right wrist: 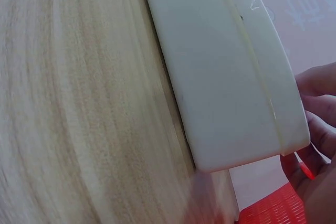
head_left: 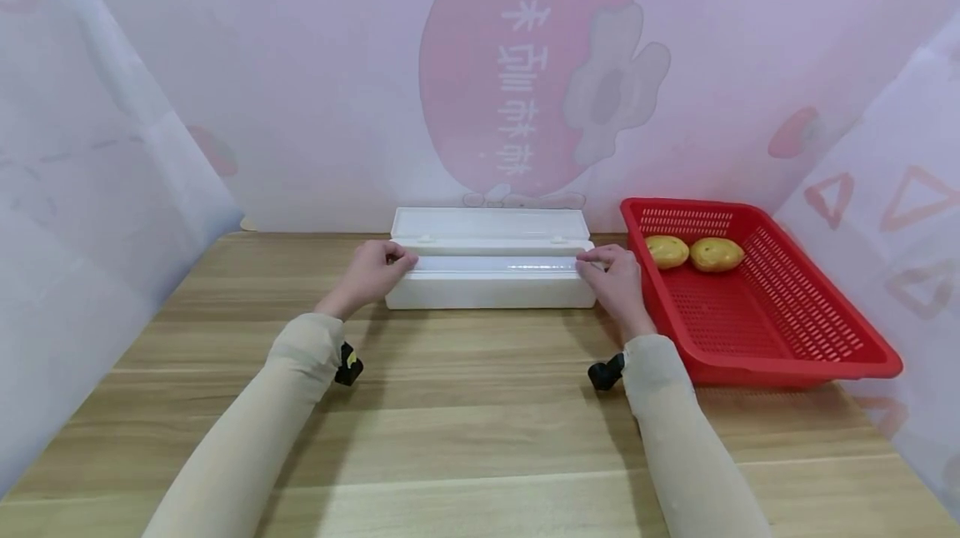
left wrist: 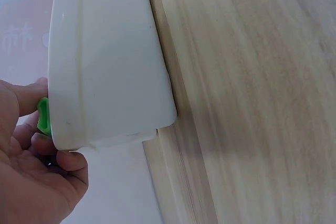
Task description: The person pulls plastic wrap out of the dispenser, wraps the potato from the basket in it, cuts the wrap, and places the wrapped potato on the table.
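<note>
A long white cling film dispenser (head_left: 491,291) stands on the wooden table with its lid (head_left: 491,223) tilted back against the wall side. Clear cling film (head_left: 543,266) glints along its open top. At the left end, my left hand (head_left: 377,269) pinches the film's edge between thumb and fingers; a small green piece (left wrist: 44,116) shows between those fingers in the left wrist view. My right hand (head_left: 613,276) pinches at the right end, fingertips by the rim. The box front hides part of both grips in the wrist views.
A red plastic basket (head_left: 780,367) stands right of the dispenser, close beside my right hand. Two yellow potato-like items, one left (head_left: 666,251) and one right (head_left: 716,255), lie at its back. A printed pink wall covering (head_left: 337,105) rises behind the table (head_left: 465,438).
</note>
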Demonstrator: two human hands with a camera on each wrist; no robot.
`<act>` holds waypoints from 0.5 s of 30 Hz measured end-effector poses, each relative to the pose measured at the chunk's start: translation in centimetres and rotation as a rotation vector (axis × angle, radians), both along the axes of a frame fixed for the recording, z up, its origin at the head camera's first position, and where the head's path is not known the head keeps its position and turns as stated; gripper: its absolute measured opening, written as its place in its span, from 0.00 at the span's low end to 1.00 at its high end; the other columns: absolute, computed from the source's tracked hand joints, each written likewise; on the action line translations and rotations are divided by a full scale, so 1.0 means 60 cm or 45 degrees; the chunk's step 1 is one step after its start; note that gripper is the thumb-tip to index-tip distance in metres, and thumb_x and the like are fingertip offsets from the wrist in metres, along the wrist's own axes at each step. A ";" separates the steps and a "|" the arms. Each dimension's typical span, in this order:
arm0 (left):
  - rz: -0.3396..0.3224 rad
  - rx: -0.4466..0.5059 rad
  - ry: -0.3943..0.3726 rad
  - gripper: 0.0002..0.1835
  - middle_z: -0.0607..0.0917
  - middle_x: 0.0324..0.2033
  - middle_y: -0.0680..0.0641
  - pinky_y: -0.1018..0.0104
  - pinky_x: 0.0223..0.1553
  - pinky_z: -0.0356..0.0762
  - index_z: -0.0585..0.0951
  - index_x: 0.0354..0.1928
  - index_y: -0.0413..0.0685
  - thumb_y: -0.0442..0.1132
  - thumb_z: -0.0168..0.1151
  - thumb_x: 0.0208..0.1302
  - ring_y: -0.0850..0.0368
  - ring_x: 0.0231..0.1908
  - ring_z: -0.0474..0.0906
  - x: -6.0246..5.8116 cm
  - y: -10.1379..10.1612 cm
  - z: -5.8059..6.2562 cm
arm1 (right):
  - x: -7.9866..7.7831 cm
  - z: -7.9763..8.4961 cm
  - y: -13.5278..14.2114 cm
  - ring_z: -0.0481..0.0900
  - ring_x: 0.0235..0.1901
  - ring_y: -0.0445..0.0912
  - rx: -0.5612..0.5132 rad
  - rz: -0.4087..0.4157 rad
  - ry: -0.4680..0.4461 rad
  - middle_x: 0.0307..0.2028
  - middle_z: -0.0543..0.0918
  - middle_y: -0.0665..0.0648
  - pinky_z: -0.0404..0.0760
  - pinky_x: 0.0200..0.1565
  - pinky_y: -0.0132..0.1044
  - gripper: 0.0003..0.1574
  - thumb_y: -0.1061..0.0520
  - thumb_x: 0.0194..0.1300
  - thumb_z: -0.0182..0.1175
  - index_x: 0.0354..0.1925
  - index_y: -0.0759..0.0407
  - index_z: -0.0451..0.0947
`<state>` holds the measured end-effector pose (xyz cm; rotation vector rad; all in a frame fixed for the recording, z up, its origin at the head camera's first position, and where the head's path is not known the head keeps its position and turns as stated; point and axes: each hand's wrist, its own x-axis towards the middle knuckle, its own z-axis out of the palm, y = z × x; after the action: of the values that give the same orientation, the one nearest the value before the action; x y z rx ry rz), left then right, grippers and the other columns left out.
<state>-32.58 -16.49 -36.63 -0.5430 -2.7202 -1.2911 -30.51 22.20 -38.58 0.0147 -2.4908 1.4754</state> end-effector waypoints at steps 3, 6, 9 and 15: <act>-0.009 0.017 -0.003 0.13 0.82 0.31 0.39 0.64 0.28 0.68 0.82 0.45 0.31 0.37 0.56 0.73 0.54 0.26 0.69 -0.002 -0.001 -0.002 | 0.001 0.002 0.000 0.65 0.55 0.52 0.005 0.000 -0.016 0.52 0.75 0.53 0.70 0.57 0.52 0.19 0.51 0.63 0.67 0.50 0.56 0.85; -0.009 0.019 0.000 0.13 0.81 0.29 0.41 0.66 0.26 0.67 0.83 0.44 0.32 0.37 0.56 0.73 0.55 0.24 0.68 -0.005 -0.002 -0.003 | -0.001 0.002 0.001 0.64 0.56 0.52 0.011 0.009 -0.039 0.54 0.74 0.53 0.68 0.58 0.54 0.20 0.50 0.61 0.69 0.50 0.55 0.85; -0.004 0.028 -0.011 0.13 0.82 0.32 0.40 0.65 0.26 0.66 0.82 0.44 0.32 0.38 0.56 0.73 0.54 0.24 0.67 -0.006 -0.002 -0.002 | -0.004 0.002 0.001 0.64 0.57 0.52 0.026 0.010 -0.055 0.55 0.74 0.54 0.67 0.60 0.56 0.21 0.48 0.61 0.69 0.51 0.55 0.85; 0.002 0.070 -0.027 0.13 0.84 0.42 0.38 0.62 0.31 0.71 0.82 0.46 0.33 0.38 0.55 0.74 0.52 0.30 0.71 -0.007 -0.002 0.000 | -0.013 0.003 -0.002 0.63 0.58 0.54 0.063 -0.015 -0.040 0.55 0.74 0.56 0.64 0.61 0.57 0.20 0.50 0.62 0.68 0.49 0.58 0.85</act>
<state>-33.00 -16.63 -36.64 -0.5251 -2.6923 -1.3747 -31.28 22.07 -38.40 -0.0148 -2.5472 1.4203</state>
